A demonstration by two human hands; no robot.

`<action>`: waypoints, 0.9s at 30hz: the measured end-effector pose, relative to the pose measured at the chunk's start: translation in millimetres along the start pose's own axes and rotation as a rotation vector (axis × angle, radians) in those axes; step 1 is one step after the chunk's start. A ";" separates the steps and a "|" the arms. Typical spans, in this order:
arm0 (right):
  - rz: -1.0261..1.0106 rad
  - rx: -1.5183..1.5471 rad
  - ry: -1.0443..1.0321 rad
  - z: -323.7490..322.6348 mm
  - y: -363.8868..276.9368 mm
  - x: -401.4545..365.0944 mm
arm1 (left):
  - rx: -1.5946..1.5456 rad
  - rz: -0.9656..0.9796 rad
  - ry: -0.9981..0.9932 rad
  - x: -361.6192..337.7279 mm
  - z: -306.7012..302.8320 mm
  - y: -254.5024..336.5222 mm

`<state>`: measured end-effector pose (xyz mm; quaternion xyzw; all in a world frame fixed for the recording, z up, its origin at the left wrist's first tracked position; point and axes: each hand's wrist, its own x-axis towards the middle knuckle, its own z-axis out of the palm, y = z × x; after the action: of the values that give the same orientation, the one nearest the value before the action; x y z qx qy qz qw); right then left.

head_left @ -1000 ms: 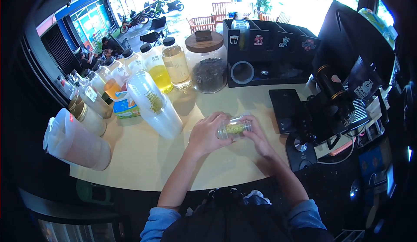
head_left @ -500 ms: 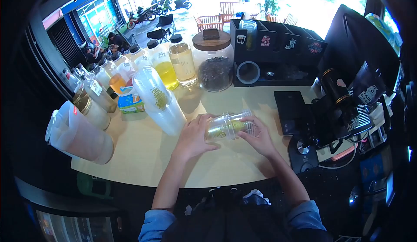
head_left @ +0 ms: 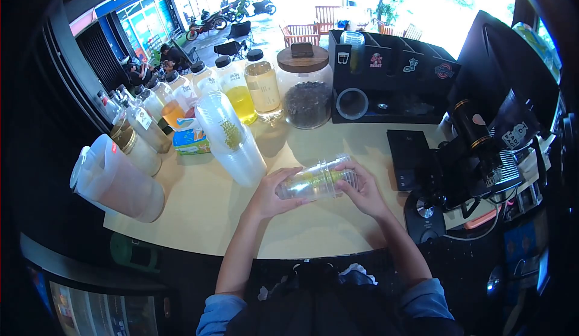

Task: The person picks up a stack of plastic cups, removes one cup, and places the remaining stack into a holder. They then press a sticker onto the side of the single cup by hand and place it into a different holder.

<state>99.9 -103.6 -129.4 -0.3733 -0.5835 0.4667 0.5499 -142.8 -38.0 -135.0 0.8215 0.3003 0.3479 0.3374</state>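
Note:
Between my hands, over the middle of the counter [head_left: 325,230], lies a short sideways stack of clear plastic cups [head_left: 313,180] with a yellow-green print. My left hand [head_left: 269,194] is wrapped round the left end of the stack, thumb below and fingers above. My right hand [head_left: 363,192] grips the right end, where several rims sit close together. Just left of my hands a taller stack of clear plastic cups [head_left: 232,140] leans at a tilt; its top cup carries a similar print.
At left stand a large plastic pitcher [head_left: 123,182] and several bottles [head_left: 244,95]. A wooden-lidded jar [head_left: 304,98] and a black organizer [head_left: 392,79] line the back. The coffee machine [head_left: 476,161] and a black scale [head_left: 410,155] are at right. People sit outside.
My left hand has shifted from over the cups to around their left end, thumb now against them. My right hand keeps its hold. The whole view has shifted slightly.

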 end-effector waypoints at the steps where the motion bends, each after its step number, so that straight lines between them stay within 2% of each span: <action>1: -0.013 -0.036 -0.011 -1.3 1.3 -0.3 | -0.003 0.010 -0.005 0.1 0.3 -1.2; 11: 0.032 -0.085 -0.041 6.9 -0.7 -6.7 | -0.099 -0.039 -0.024 1.3 10.8 1.6; 15: -0.030 -0.167 -0.006 11.4 3.1 -5.0 | -0.083 -0.033 0.019 0.5 15.6 3.6; 17: -0.037 -0.171 -0.009 8.9 5.6 -3.8 | -0.283 -0.112 0.076 0.0 16.6 4.6; 18: -0.032 -0.116 0.015 7.4 5.4 -2.5 | -0.282 -0.112 0.075 -0.2 16.5 2.5; 21: -0.018 -0.054 0.059 2.9 5.0 0.0 | -0.272 -0.098 0.124 -0.8 16.2 -6.1; 23: -0.009 -0.048 0.079 -3.1 5.8 1.3 | -0.123 0.009 0.184 -1.1 16.1 -7.8; 27: -0.001 -0.060 0.097 -7.5 3.6 2.3 | -0.126 0.021 0.209 -0.2 16.9 -8.4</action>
<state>106.8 -99.4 -132.5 -0.4116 -0.5701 0.4299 0.5663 -132.0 -39.1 -150.5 0.7610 0.3026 0.4535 0.3516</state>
